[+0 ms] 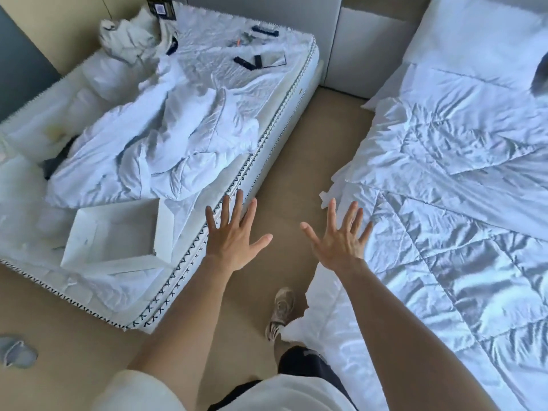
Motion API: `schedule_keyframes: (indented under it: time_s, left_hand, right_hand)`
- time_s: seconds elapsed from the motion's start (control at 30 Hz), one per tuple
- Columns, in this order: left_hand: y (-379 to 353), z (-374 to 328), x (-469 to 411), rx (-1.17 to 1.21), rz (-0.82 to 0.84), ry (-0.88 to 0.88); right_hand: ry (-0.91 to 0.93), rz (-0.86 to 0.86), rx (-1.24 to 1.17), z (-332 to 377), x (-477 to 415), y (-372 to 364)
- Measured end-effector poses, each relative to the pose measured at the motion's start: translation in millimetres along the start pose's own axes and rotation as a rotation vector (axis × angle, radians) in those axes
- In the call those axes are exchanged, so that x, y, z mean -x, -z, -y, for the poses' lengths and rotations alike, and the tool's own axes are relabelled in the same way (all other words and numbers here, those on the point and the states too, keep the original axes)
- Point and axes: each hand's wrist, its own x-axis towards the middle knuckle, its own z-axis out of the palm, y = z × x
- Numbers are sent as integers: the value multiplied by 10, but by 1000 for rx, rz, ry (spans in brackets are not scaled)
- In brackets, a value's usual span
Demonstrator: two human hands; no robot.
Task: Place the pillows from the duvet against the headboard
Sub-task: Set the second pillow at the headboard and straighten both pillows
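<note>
Two bare hands, spread and empty, over the floor between two beds.

Left hand (234, 232) and right hand (338, 235): fingers splayed, holding nothing, centre of frame. Duvet (444, 203): rumpled, white, covering the right-hand bed. Pillow (474, 34): upper right, beyond the duvet, by the grey headboard (370, 48). Open white box (115, 235): on the left mattress.
</note>
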Motion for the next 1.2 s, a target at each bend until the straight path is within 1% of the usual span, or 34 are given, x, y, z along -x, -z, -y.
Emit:
schedule_keyframes:
  time_s: [0.17, 0.3, 0.43, 0.67, 0.8, 0.93, 1.2]
  left_hand:
    - [230, -208, -1088, -4, -6, -73]
    - [343, -378, -1793, -14, -5, -129]
    - [354, -469, -2423, 2, -11, -177]
    - [474, -596, -3727, 13, -15, -271]
    - [611, -661, -4558, 27, -13, -321]
    - [789, -699, -5391, 20, 4, -387]
    - [1153, -899, -6848, 9, 30, -495]
  right_hand:
    - [-101, -42, -45, -66, -917, 307]
    - [-159, -84, -71, -106, -1570, 549]
    - [-195, -46, -68, -96, -2087, 729]
    - [-267, -72, -65, -86, -3077, 989]
    - [-333, -97, -62, -81, -3716, 1180]
    - [-421, -78, -74, 38, -4397, 1426]
    - [-509, -94, -95, 156, -5448, 1858]
